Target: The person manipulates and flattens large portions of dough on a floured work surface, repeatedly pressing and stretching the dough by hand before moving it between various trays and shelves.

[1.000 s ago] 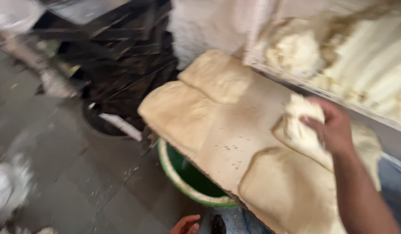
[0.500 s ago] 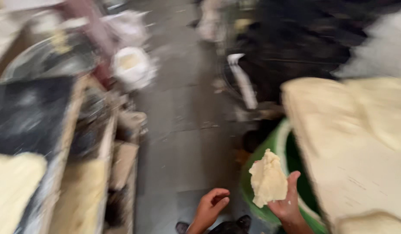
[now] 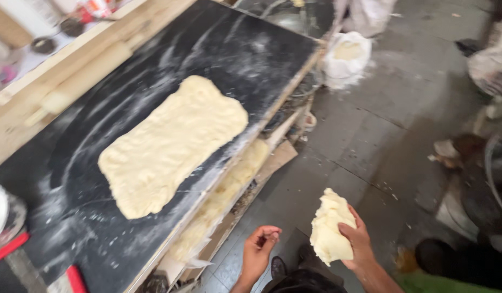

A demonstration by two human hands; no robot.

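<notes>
My right hand (image 3: 358,239) grips a pale lump of dough (image 3: 328,225) low in the view, above the grey floor. My left hand (image 3: 259,252) hangs beside it with loosely curled fingers and holds nothing. To the left, a flattened oblong sheet of dough (image 3: 172,144) lies on a floured black worktop (image 3: 251,49). A wooden rolling pin (image 3: 80,81) rests along the worktop's far edge.
More dough (image 3: 229,190) sits on a shelf under the worktop. A white sack of flour (image 3: 346,57) stands on the tiled floor (image 3: 386,135) beyond. Red-handled tools (image 3: 72,276) lie at the worktop's near corner. Dark clutter and a round pan edge (image 3: 492,168) are at the right.
My view has swung left from the stacked dough slabs and green tub to the black worktop. My right hand pulled a lump off and still carries it.
</notes>
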